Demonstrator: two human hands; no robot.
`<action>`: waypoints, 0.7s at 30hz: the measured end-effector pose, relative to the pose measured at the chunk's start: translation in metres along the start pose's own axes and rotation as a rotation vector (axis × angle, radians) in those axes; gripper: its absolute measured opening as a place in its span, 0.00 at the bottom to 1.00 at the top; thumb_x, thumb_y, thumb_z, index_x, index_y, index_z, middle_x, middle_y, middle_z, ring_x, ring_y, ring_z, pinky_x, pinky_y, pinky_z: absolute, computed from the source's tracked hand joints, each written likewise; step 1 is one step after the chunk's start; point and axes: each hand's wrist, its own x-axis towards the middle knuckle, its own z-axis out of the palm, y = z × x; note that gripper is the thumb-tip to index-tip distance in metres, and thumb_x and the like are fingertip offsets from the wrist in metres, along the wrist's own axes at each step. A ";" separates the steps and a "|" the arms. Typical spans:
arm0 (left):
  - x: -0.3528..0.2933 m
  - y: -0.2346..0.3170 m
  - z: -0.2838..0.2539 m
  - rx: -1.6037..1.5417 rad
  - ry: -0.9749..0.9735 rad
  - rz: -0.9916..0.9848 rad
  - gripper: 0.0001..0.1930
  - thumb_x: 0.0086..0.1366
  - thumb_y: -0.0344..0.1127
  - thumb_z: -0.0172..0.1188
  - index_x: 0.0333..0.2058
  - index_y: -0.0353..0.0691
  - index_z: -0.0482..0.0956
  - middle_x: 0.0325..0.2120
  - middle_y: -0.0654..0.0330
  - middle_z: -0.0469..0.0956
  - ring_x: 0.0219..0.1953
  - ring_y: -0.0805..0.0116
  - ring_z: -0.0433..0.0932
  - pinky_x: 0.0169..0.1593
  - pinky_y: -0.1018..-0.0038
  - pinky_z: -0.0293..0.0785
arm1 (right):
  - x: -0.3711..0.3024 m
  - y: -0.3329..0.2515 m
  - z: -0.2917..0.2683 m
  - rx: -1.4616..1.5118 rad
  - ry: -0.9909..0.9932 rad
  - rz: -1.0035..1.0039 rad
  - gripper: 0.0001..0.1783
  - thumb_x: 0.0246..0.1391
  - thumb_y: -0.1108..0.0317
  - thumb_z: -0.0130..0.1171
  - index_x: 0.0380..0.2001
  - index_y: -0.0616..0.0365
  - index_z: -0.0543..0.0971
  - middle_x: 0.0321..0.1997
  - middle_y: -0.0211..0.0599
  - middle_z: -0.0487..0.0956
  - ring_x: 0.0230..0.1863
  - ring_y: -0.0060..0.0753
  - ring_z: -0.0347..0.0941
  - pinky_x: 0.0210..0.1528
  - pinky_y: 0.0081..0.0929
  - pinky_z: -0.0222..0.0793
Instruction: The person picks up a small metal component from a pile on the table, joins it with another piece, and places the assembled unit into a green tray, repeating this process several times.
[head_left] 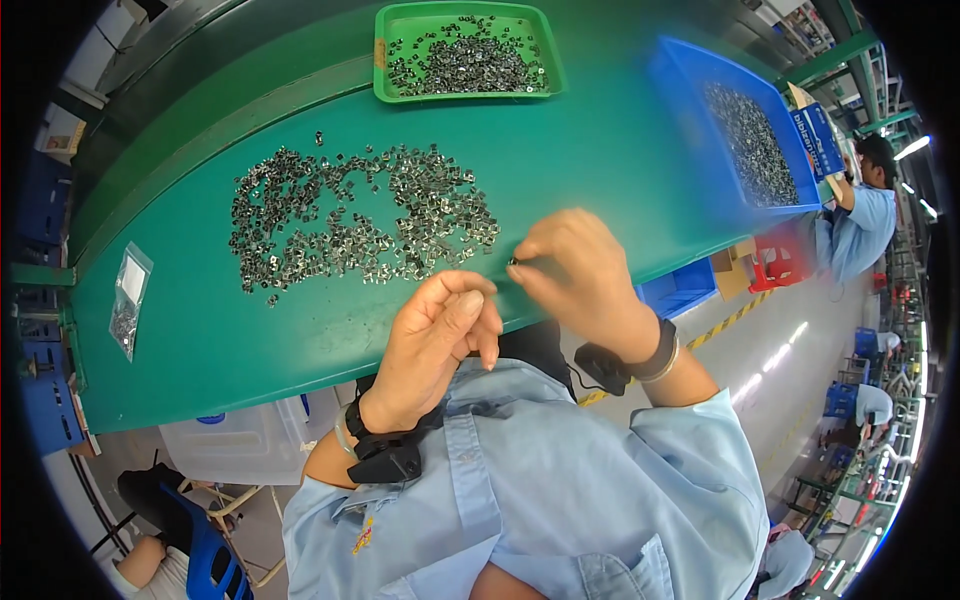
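Near the front edge of the green table, my right hand is raised in a pinch. A small dark metal part shows at its fingertips. Just left of it, my left hand is turned palm inward with curled fingers and the thumb laid against them; whatever is inside, if anything, is hidden. Beyond my left hand, a loose pile of small square metal parts spreads across the table, shiny and dark. Neither hand touches the pile.
A green tray of similar parts stands at the back. At the right is a blue bin filled with small parts. A clear plastic bag lies at the left. A person in light blue sits beyond the bin.
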 end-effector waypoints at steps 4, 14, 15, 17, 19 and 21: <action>-0.001 -0.001 0.017 0.189 0.093 0.021 0.12 0.70 0.39 0.47 0.43 0.36 0.70 0.30 0.62 0.75 0.25 0.77 0.72 0.29 0.80 0.69 | -0.006 -0.019 -0.002 -0.004 0.081 -0.066 0.15 0.34 0.74 0.68 0.28 0.54 0.74 0.31 0.32 0.75 0.31 0.37 0.71 0.32 0.32 0.63; -0.002 0.002 0.015 0.322 0.075 0.009 0.12 0.70 0.42 0.48 0.39 0.38 0.73 0.25 0.66 0.75 0.23 0.82 0.70 0.25 0.86 0.64 | -0.017 -0.031 0.001 -0.002 0.100 -0.087 0.16 0.35 0.75 0.67 0.30 0.54 0.75 0.32 0.31 0.76 0.31 0.37 0.71 0.33 0.31 0.64; -0.002 0.003 0.015 0.313 0.084 -0.001 0.12 0.70 0.42 0.48 0.38 0.38 0.73 0.24 0.66 0.74 0.23 0.83 0.70 0.25 0.86 0.63 | -0.018 -0.032 -0.001 0.047 0.084 -0.070 0.16 0.36 0.76 0.67 0.31 0.55 0.75 0.32 0.31 0.76 0.32 0.37 0.72 0.34 0.31 0.65; -0.003 0.005 0.013 0.306 0.093 -0.010 0.12 0.69 0.42 0.48 0.38 0.39 0.73 0.23 0.67 0.74 0.22 0.83 0.70 0.25 0.86 0.63 | -0.019 -0.033 -0.004 0.144 0.051 -0.035 0.15 0.38 0.77 0.66 0.33 0.55 0.76 0.32 0.32 0.76 0.33 0.37 0.72 0.35 0.30 0.66; -0.003 0.008 0.013 0.326 0.072 -0.020 0.12 0.69 0.41 0.48 0.36 0.39 0.73 0.24 0.67 0.74 0.23 0.83 0.70 0.25 0.86 0.64 | -0.018 -0.033 -0.006 0.171 0.047 -0.036 0.15 0.38 0.77 0.66 0.33 0.56 0.76 0.32 0.32 0.77 0.33 0.38 0.72 0.35 0.30 0.66; -0.002 0.009 0.012 0.335 0.061 -0.023 0.12 0.69 0.41 0.48 0.36 0.39 0.73 0.24 0.67 0.74 0.23 0.82 0.70 0.25 0.86 0.64 | -0.017 -0.033 -0.007 0.221 0.033 -0.038 0.15 0.40 0.78 0.65 0.35 0.56 0.76 0.33 0.33 0.77 0.34 0.38 0.73 0.36 0.30 0.67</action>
